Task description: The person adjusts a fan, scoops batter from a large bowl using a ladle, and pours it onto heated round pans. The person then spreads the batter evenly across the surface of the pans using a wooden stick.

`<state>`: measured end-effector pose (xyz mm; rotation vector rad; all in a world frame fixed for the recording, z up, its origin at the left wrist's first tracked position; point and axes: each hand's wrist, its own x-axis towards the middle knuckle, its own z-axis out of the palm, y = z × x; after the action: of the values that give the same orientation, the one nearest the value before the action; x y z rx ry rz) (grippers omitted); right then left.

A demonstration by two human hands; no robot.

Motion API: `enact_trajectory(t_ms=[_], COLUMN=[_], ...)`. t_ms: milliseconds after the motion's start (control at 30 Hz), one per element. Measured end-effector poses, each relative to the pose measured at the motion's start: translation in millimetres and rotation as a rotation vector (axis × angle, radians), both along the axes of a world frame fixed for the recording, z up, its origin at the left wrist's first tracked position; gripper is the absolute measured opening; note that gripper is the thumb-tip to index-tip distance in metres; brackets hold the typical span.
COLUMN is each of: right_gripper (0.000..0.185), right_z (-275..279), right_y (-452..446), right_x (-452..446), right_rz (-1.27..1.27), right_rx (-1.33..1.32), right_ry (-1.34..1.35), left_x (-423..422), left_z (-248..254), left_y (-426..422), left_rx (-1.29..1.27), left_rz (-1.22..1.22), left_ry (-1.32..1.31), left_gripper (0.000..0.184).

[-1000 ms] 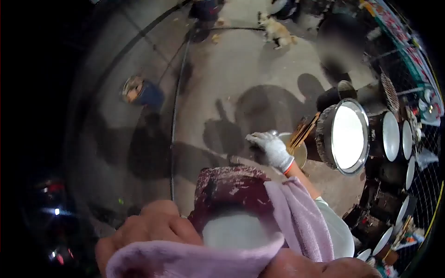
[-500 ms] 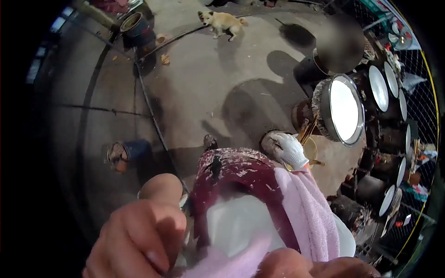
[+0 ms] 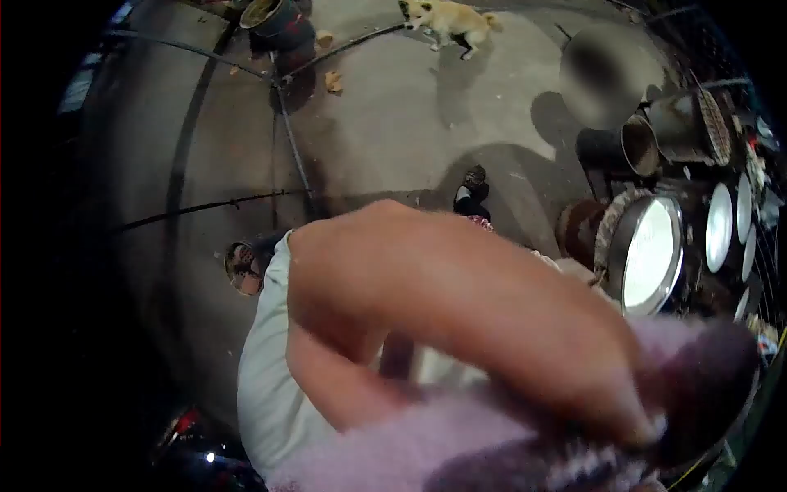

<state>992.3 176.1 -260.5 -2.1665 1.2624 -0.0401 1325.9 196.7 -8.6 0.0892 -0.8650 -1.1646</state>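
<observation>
My left hand reaches across the front of the view from a pale sleeve, very close to the camera. Its fingers are bent over a pink towel, which fills the bottom and blurs toward the right. Past the fingers, a pale patch shows, which may be part of my gloved right hand; its fingers are hidden. Most of my lap is covered by the left hand and towel. One dark shoe is on the concrete floor.
A round pan with a bright white surface stands at the right, with several similar pale discs beyond. Dark metal drums lie near them. A tan dog stands at the back. Buckets and thin pipes are on the left.
My left hand has risen with the pink towel and swung across the view to the right. The gloved right hand, plain before, is now mostly or wholly hidden. The view has tilted.
</observation>
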Motion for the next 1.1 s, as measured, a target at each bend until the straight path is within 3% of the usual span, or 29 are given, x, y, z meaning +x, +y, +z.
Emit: enact_trajectory(t_ms=[67,100,333,533,600,700,767,833,933,1000,1033,1100], right_gripper=[0.043,0.042,0.036,0.037,0.037,0.037,0.034,0.037,0.039,0.041,0.039,0.038], right_z=[-22,-20,21,17,11,3,12,31,60,28,22,8], right_y=[-57,-84,-264,-372,-402,-446,-472,-487,-538,-560,-574,-610], right_x=[6,13,40,66,72,77,80,76,86,78,70,60], right_rz=[0.052,0.026,0.015,0.01,0.003,-0.118,-0.245,-0.375,-0.564,-0.483,-0.539,-0.549], right_rx=[-0.008,0.021,-0.233,-0.205,-0.171,-0.168,-0.115,-0.03,0.057,-0.106,-0.002,-0.073], right_ry=[-0.08,0.015,-0.024,-0.009,0.035,0.078,0.132,-0.036,0.131,0.196,0.196,0.093], left_x=[-6,-10,-20,-15,-11,-14,3,21,28,18,9,-13], left_z=[0,1,4,-6,-14,-14,-19,-23,-26,-23,-21,-17], left_y=[-45,-70,-232,-359,-402,-460,-503,-552,-626,-667,-686,-727], left_rx=[-0.039,-0.059,-0.251,-0.432,-0.398,-0.136,-0.017,0.009,0.007,-0.005,-0.011,-0.005], left_rz=[-0.011,-0.023,-0.289,-0.496,-0.519,-0.505,-0.533,-0.56,-0.595,-0.606,-0.601,-0.556], left_ry=[-0.018,-0.026,-0.052,0.032,0.11,0.257,0.215,0.129,0.043,0.001,-0.02,-0.07], left_gripper=[0.046,0.046,0.047,0.05,0.052,0.063,0.056,0.049,0.039,0.033,0.03,0.024])
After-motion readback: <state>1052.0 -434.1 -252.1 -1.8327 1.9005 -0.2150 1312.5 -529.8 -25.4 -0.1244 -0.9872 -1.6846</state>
